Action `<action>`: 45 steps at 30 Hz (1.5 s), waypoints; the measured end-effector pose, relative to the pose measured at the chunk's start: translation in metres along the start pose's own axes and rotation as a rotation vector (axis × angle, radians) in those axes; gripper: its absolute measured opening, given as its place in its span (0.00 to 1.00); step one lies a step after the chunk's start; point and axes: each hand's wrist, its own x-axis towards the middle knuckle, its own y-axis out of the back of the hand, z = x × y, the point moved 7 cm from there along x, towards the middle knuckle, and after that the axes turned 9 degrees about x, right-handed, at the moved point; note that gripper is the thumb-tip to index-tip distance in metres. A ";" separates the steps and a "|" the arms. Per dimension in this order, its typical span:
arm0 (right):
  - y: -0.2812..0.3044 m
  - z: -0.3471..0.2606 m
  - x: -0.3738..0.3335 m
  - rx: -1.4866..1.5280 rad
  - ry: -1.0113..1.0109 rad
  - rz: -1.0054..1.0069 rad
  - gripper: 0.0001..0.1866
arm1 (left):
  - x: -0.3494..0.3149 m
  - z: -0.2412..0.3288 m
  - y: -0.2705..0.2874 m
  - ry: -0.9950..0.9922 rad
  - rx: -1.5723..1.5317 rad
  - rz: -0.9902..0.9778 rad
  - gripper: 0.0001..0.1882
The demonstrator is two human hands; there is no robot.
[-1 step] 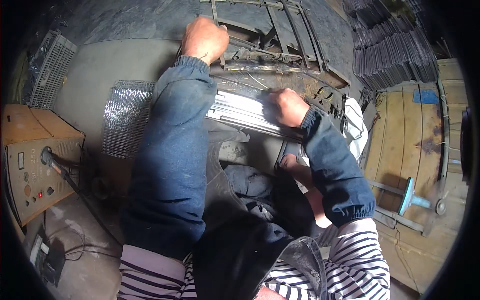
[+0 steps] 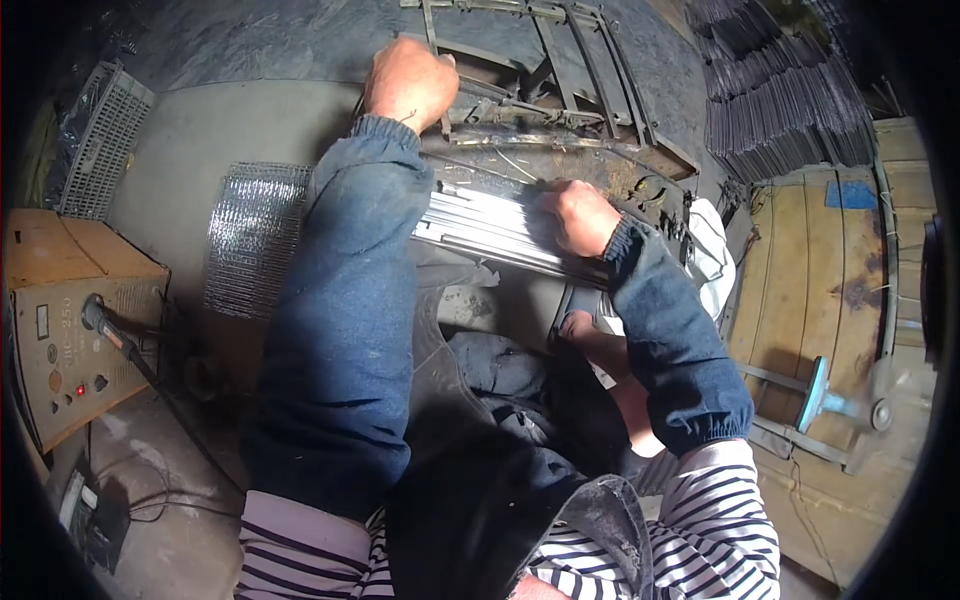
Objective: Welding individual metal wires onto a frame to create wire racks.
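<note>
My left hand [image 2: 412,82] is closed in a fist at the near left corner of a dark welded metal frame [image 2: 590,60]. Its fingers curl away from view, so whatever it grips is hidden. Closer to me, my right hand [image 2: 582,218] is also closed, knuckles up, over the right part of a bundle of bright metal strips [image 2: 485,215]. I cannot make out what is between its fingers. Between the hands runs a brown, worn work surface [image 2: 500,158] with thin rods and scraps on it.
An orange welding machine [image 2: 85,340] with a thick cable stands at left. Silvery wire mesh [image 2: 255,235] lies near a grey plastic crate [image 2: 105,140]. Stacked dark sheets [image 2: 785,100] rise at far right, behind wooden boards [image 2: 800,270]. A white cloth [image 2: 708,260] hangs beside my right forearm.
</note>
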 end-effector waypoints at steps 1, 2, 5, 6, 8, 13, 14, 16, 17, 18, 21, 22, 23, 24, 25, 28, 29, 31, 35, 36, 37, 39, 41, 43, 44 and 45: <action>0.000 0.004 -0.003 -0.054 -0.040 -0.045 0.15 | -0.001 0.001 0.001 -0.001 -0.007 0.006 0.19; -0.002 0.006 -0.005 -0.090 -0.032 -0.065 0.15 | -0.001 -0.001 0.000 -0.009 -0.037 -0.017 0.24; 0.010 -0.018 -0.007 -0.051 -0.035 -0.033 0.14 | 0.001 -0.013 0.002 -0.056 -0.002 0.010 0.22; 0.022 -0.026 -0.010 -0.071 -0.002 0.003 0.14 | 0.003 -0.014 -0.002 -0.052 -0.022 0.014 0.21; 0.046 -0.032 -0.011 -0.041 -0.078 -0.011 0.21 | 0.000 -0.011 -0.002 -0.028 -0.028 0.003 0.20; 0.123 -0.066 0.023 0.087 0.149 0.193 0.13 | 0.002 -0.014 -0.003 -0.001 -0.039 -0.009 0.19; 0.134 -0.059 0.033 0.080 0.165 0.218 0.13 | 0.002 -0.015 -0.003 -0.006 -0.034 -0.003 0.18; 0.160 -0.041 0.057 0.026 0.024 0.349 0.17 | 0.001 -0.012 -0.001 -0.013 -0.040 0.009 0.18; 0.168 -0.031 0.073 -0.014 -0.045 0.379 0.19 | 0.000 -0.012 0.002 -0.014 -0.035 0.011 0.19; 0.175 -0.017 0.085 -0.100 -0.003 0.393 0.19 | 0.000 -0.006 0.003 -0.025 -0.042 0.013 0.19; 0.170 0.022 0.121 -0.235 -0.155 0.280 0.19 | 0.000 -0.003 -0.001 -0.022 -0.042 -0.012 0.19; 0.164 0.027 0.131 -0.236 -0.204 0.274 0.19 | -0.001 -0.003 0.000 -0.029 -0.038 -0.006 0.19; 0.160 0.027 0.137 -0.258 -0.185 0.261 0.20 | -0.001 -0.002 0.000 -0.037 -0.035 -0.002 0.19; 0.153 0.021 0.144 -0.276 -0.160 0.243 0.20 | -0.002 -0.005 0.002 -0.037 -0.029 0.003 0.19; 0.146 0.012 0.148 -0.313 -0.132 0.225 0.20 | -0.003 -0.007 0.002 -0.024 -0.020 -0.004 0.19; 0.140 0.025 0.154 -0.149 -0.195 0.285 0.20 | -0.004 -0.007 0.004 -0.012 -0.027 -0.001 0.19; 0.141 0.030 0.153 -0.142 -0.205 0.306 0.20 | -0.002 -0.007 0.003 -0.026 -0.032 0.003 0.19; 0.139 0.027 0.153 -0.138 -0.185 0.329 0.19 | -0.001 -0.010 0.002 -0.043 0.010 0.015 0.18; 0.144 0.019 0.148 -0.354 -0.193 0.180 0.22 | 0.003 -0.006 -0.005 -0.006 -0.010 -0.009 0.19; 0.151 0.005 0.140 -0.311 -0.079 0.293 0.20 | 0.004 -0.004 -0.007 -0.023 -0.026 -0.013 0.19; 0.153 -0.011 0.128 -0.259 0.038 0.401 0.18 | 0.003 -0.005 -0.006 -0.008 -0.029 -0.029 0.19; 0.141 -0.060 0.105 -0.176 0.171 0.373 0.14 | 0.002 -0.018 0.000 0.024 -0.014 -0.012 0.19; 0.099 -0.092 0.074 0.015 0.347 0.165 0.09 | 0.001 -0.015 0.006 0.045 -0.024 -0.004 0.19; 0.040 -0.079 0.053 -0.026 0.211 -0.026 0.08 | 0.003 -0.013 0.000 0.023 -0.022 -0.007 0.19; 0.001 -0.035 0.041 -0.135 0.071 -0.151 0.10 | 0.005 -0.004 -0.004 0.000 -0.020 -0.009 0.19; -0.017 -0.020 0.033 -0.180 0.030 -0.094 0.12 | 0.005 -0.004 -0.001 -0.022 -0.005 -0.010 0.19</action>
